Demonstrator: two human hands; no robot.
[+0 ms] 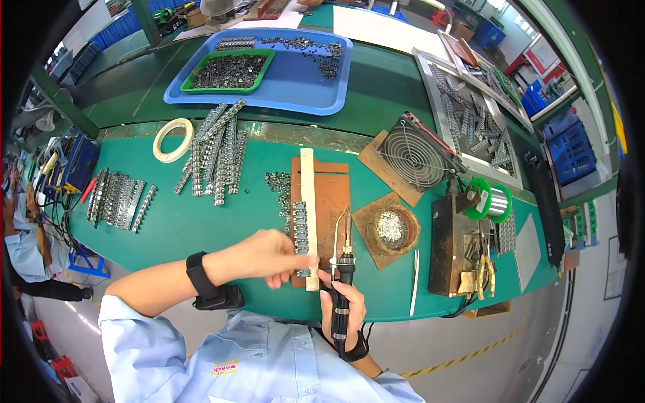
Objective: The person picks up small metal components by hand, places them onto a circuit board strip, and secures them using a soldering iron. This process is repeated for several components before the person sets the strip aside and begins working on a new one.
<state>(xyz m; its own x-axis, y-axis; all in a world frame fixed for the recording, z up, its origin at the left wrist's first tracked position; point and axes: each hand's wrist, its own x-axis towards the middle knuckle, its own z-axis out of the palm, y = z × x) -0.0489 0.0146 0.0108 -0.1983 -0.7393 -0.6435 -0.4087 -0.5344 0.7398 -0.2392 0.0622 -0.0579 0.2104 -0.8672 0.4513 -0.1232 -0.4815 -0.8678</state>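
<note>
My right hand is wrapped round a black-handled soldering iron, held upright with its metal tip and a thin bent feed tube pointing away from me. On a brown board, a pale wooden bar runs lengthwise. Along the bar's left side lies a strip of small metal parts. My left hand is over the near end of this strip, fingers curled and one digit reaching across to the bar. Whatever its fingers pinch is hidden. Small loose dark parts lie left of the board.
Finished-looking strips lie in a stack and a row. Tape roll, blue tray and green tray sit beyond. To the right are a fan, round dish, tweezers and solder spool.
</note>
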